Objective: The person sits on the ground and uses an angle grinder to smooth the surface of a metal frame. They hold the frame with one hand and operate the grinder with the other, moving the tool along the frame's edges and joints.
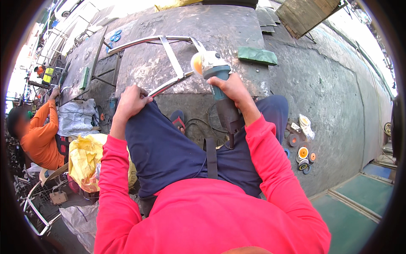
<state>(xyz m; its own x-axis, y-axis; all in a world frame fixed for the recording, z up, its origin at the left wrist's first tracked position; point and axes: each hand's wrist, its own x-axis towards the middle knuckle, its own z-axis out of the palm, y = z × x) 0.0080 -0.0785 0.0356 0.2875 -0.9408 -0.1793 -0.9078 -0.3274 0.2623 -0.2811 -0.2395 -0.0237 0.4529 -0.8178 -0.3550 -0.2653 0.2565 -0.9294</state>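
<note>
My right hand (234, 89) is wrapped round the teal and black body of an angle grinder (219, 81). Its yellowish disc (196, 64) is beside the corner of a bent metal tube frame (171, 57), and I cannot tell whether they touch. That frame lies over the grey work surface, with a crossbar between its two long sides. By my left knee, my left hand (133, 103) is closed at the frame's near end, its fingers partly hidden. The grinder's rear end hangs down over my lap.
A green block (257, 56) lies right of the grinder. Several grinding discs (303, 153) are on the ground at the right. A cord (196, 122) loops near my sandalled foot. Yellow sacking (86, 156) and a co-worker in orange (42, 131) are at the left.
</note>
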